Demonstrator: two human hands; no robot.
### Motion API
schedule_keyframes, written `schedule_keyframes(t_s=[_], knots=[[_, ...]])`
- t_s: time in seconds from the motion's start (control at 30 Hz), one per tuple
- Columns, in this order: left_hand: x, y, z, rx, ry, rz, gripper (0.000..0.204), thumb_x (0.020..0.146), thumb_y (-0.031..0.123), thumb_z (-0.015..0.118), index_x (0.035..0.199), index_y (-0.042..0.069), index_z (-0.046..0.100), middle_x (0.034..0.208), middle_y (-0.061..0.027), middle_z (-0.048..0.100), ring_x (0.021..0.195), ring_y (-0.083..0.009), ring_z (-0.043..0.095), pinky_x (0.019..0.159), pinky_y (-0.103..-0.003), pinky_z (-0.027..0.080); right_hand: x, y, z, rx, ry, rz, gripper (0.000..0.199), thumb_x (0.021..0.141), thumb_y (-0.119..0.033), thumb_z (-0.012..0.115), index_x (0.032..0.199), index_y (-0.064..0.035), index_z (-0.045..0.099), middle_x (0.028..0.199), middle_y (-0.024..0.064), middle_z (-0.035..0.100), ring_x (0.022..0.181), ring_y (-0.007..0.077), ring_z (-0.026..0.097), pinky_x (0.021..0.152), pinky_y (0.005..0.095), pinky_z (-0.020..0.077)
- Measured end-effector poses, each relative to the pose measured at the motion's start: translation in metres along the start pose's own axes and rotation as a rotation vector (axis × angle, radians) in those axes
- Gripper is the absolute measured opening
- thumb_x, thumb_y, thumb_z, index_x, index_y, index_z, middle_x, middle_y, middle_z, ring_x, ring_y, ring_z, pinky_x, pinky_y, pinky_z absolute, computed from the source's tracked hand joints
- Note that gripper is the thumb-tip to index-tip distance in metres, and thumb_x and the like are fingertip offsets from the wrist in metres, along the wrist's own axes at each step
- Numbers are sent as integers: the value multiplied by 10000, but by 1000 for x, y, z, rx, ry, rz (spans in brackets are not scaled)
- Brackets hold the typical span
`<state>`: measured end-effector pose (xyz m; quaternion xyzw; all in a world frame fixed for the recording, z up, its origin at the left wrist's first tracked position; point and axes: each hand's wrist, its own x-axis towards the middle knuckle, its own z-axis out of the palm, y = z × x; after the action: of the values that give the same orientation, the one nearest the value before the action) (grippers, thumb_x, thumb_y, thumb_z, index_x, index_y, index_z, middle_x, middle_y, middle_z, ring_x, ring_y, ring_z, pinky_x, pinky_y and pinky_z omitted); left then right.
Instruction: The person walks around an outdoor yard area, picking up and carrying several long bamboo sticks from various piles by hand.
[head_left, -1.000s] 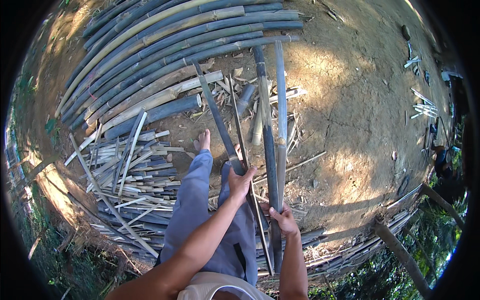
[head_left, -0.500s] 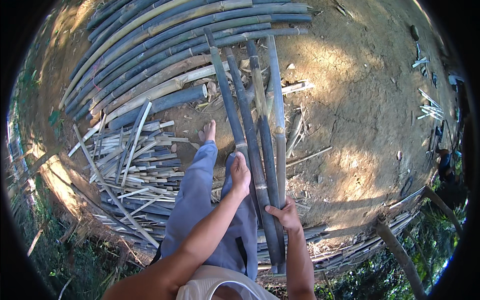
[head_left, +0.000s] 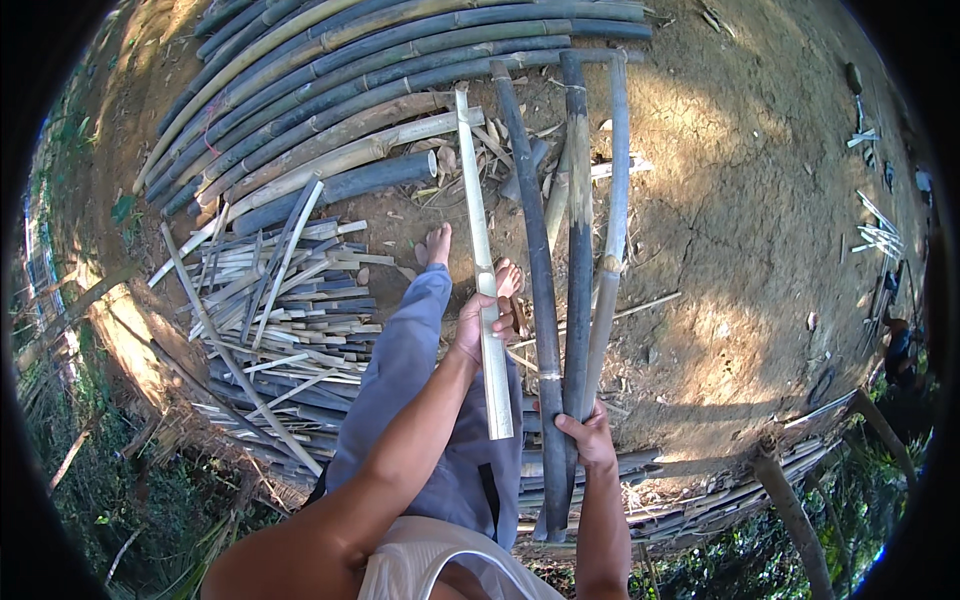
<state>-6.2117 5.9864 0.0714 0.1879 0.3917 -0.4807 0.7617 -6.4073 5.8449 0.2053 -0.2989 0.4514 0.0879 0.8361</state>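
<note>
the left hand [head_left: 478,325] gripped a pale split bamboo slat [head_left: 482,262] while the right hand [head_left: 585,437] clasped dark bamboo poles [head_left: 556,330]; lifting it cleanly called for keeping both grips firm.

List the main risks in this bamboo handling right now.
1. The left hand grips a pale split bamboo slat by its edges; split edges may cut or splinter the palm.
2. The bare feet lie right beside the slat and the dark bamboo poles under the right hand; a slipped pole could strike the toes.
3. The heap of offcuts beside the leg could snag a swung slat.
</note>
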Motion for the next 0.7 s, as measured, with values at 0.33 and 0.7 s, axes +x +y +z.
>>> schedule_keyframes(t_s=[0.33,0.7], knots=[[6,2,-11,-76,-142,-60,663,880,211,490,1525,194,337,749,-23,565,478,-95,482,431,-240,426,3,4,-2,-7,38,-11,394,835,-2,741,1193,27,581,1052,172,711,907,199,700,811,337,579],[0,2,-19,-62,-177,-62,571,947,323,491,1486,171,380,650,-19,514,435,-86,443,396,-238,389,3,13,-9,-9,101,15,409,791,-54,787,1142,9,587,990,156,719,845,197,694,770,331,566]])
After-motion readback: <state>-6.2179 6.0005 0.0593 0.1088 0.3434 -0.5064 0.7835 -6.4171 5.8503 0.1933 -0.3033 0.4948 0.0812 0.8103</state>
